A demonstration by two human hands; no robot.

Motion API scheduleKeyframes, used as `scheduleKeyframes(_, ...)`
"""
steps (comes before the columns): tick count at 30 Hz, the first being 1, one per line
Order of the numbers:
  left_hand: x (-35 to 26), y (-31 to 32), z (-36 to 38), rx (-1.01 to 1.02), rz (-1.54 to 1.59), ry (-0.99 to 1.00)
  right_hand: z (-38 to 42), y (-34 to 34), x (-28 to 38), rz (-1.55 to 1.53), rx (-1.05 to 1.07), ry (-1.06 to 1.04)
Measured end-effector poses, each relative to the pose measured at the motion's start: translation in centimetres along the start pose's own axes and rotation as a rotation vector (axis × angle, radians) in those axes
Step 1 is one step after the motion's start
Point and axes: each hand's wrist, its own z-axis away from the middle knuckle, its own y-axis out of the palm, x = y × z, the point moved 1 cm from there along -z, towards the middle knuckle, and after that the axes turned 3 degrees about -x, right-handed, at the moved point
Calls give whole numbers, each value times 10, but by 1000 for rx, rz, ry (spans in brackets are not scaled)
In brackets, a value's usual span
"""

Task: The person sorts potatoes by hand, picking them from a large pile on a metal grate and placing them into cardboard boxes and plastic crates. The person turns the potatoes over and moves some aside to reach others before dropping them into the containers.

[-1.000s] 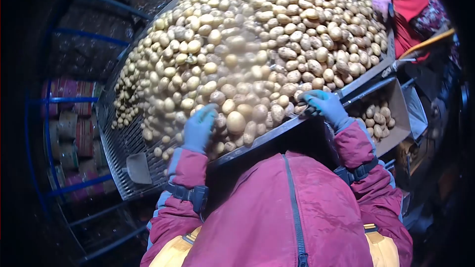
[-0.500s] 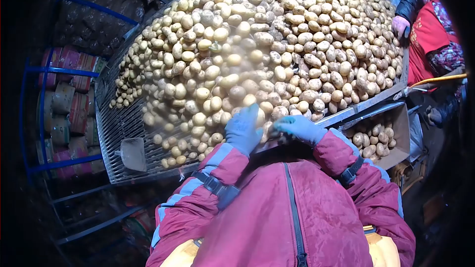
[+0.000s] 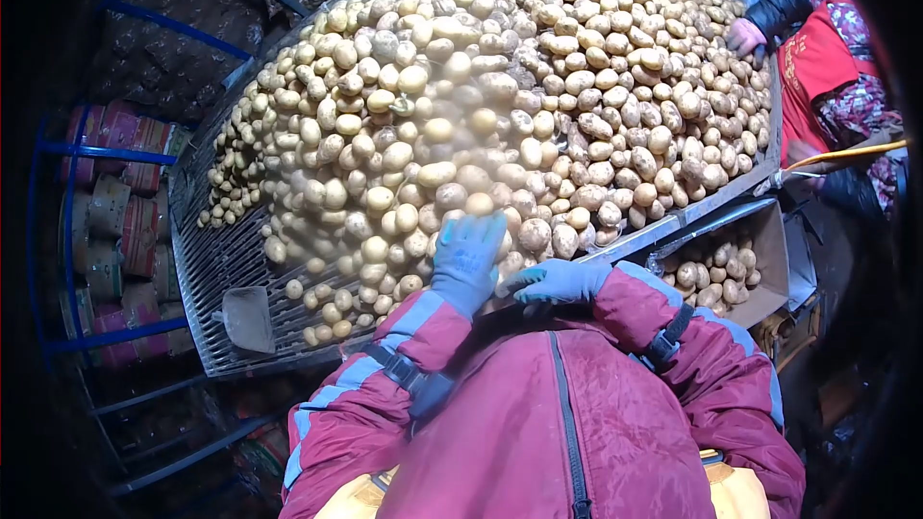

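A wide heap of potatoes [image 3: 404, 149] lies on a slatted metal table [image 3: 213, 279] in front of me. My left hand [image 3: 467, 261], in a blue-grey glove, rests flat against the near edge of the heap, fingers stretched forward and touching potatoes. Just to its right is my right hand [image 3: 562, 281], gloved alike. Its fingers point left toward the left hand, slightly bent and apart; no potato shows in them, though its underside is hidden. Both hands are close to my jacket front [image 3: 519, 404].
A cardboard box [image 3: 769, 259] with potatoes stands below the table's right edge. A scoop-like plate [image 3: 247, 319] lies on the slats at left. Stacked boxes [image 3: 125, 202] stand behind a blue metal frame [image 3: 115, 334]. Another person's gloved hand [image 3: 745, 37] is at the far right of the heap.
My right hand has moved left and down, closer to my left hand and body. My left hand has flattened against the potatoes. The whole view has shifted slightly.
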Motion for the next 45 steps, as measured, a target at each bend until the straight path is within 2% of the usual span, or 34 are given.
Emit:
scheduleKeyframes(2,0,-7,-9,65,32,-9,-1,-6,-4,18,-62,-66)
scheduleKeyframes(5,9,-8,-12,-1,70,14,1,-18,-1,78,-194,-101)
scheduleKeyframes(8,13,-18,-28,-96,51,-14,0,-32,-8,-113,-167,-170)
scheduleKeyframes(9,17,-23,-38,-174,18,-14,1,-31,-7,-96,-217,-199)
scheduleKeyframes(11,29,-28,-55,-179,112,-108,5,-28,12,-50,-313,-262)
scheduleKeyframes(14,44,-31,-75,-304,305,-307,8,-37,33,-247,-499,-412)
scheduleKeyframes(15,52,-26,-76,-311,604,-375,18,-46,40,-305,-507,-368)
scheduleKeyframes(17,46,-33,-73,-174,1337,-607,31,-50,54,-597,-491,-371)
scheduleKeyframes(18,39,-38,-71,-117,1450,-626,42,-49,60,-729,-474,-339)
scheduleKeyframes(20,22,-41,-68,18,1678,-653,46,-47,61,-783,-414,-409)
scheduleKeyframes(21,19,-21,-64,-29,1635,-571,42,-47,50,-806,-414,-415)
scheduleKeyframes(23,-8,-29,-64,17,1438,-560,39,-40,43,-838,-456,-427)
scheduleKeyframes(24,-24,-34,-66,47,1345,-541,9,-57,9,-764,-459,-344)
scheduleKeyframes(25,-38,-36,-66,100,1326,-499,63,-36,51,-672,-403,-402)
scheduleKeyframes(26,-45,-36,-65,124,1365,-416,31,-37,20,-685,-481,-756)
scheduleKeyframes(27,-52,-36,-69,156,1306,-338,39,-38,11,-676,-427,-799)
scheduleKeyframes(28,-53,-33,-71,196,1206,-312,43,-40,-11,-611,-540,-702)
scheduleKeyframes(29,-61,-35,-73,241,1208,-436,67,-35,-11,-655,-566,-590)
scheduleKeyframes(30,-60,-26,-77,200,1174,-336,92,-29,-12,-709,-585,-482)
scheduleKeyframes(32,-40,3,-83,-3,901,-103,130,-22,-43,-586,-779,-451)
scheduleKeyframes(34,-33,5,-92,-57,650,-146,159,-12,-66,-923,-921,-316)
scheduleKeyframes(36,13,27,-102,-110,435,1,193,2,-113,-1105,-1008,-411)
scheduleKeyframes(37,23,27,-101,-128,237,-9,217,9,-129,-945,-1210,-429)
scheduleKeyframes(38,36,32,-100,-147,63,32,241,20,-136,-976,-1357,-452)
scheduleKeyframes(41,59,60,-91,11,-201,31,300,58,-191,-1030,-1796,-497)
scheduleKeyframes(42,54,65,-92,34,-275,44,307,70,-244,-830,-1979,-473)
scheduleKeyframes(44,49,74,-98,74,-322,2,337,100,-298,-978,-2077,-397)
scheduleKeyframes(45,52,84,-100,54,-258,1,352,117,-326,-1067,-2064,-423)
